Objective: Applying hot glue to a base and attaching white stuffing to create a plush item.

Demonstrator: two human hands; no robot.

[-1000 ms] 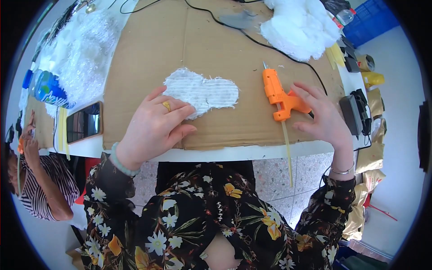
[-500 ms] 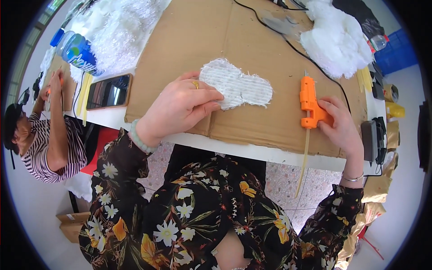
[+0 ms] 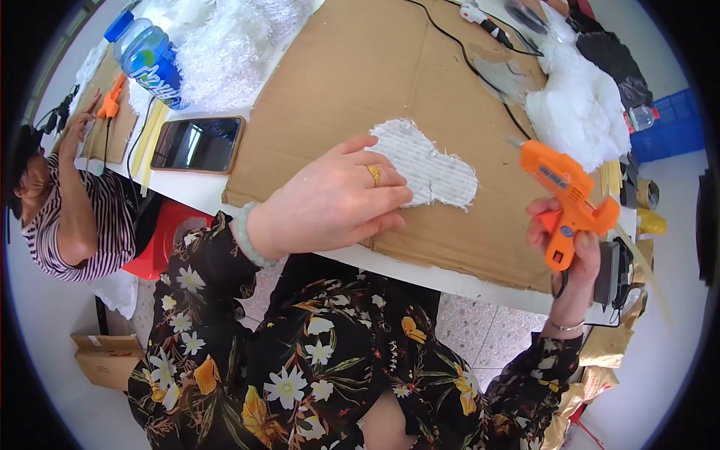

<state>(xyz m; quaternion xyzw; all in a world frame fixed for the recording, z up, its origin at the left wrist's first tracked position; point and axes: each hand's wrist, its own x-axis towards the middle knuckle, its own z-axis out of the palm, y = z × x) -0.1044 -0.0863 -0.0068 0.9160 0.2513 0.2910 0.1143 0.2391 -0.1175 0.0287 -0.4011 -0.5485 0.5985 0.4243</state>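
A white, fuzzy-edged fabric piece (image 3: 439, 176) with a ribbed upper side lies on the brown cardboard sheet (image 3: 337, 90). Over its left edge rests my left hand (image 3: 337, 195), palm down, fingers apart and their tips touching the fabric. An orange hot glue gun (image 3: 566, 195) is in my right hand (image 3: 585, 251), raised over the cardboard's right side. My fingers close round its handle, and its nozzle points up and left toward the back. From its rear a long yellowish glue stick (image 3: 643, 266) sticks out.
A phone (image 3: 199, 145) and a blue-capped bottle (image 3: 150, 64) stand left, beside white plush (image 3: 232, 45). More white stuffing (image 3: 574, 112) lies right, near a black cable (image 3: 469, 60). At far left a co-worker in a striped shirt (image 3: 64, 225) sits by another orange glue gun (image 3: 111, 97).
My right hand has picked the glue gun up off the cardboard and turned it, nozzle now tilting left. My left hand stays at the fabric piece. The whole view has shifted slightly.
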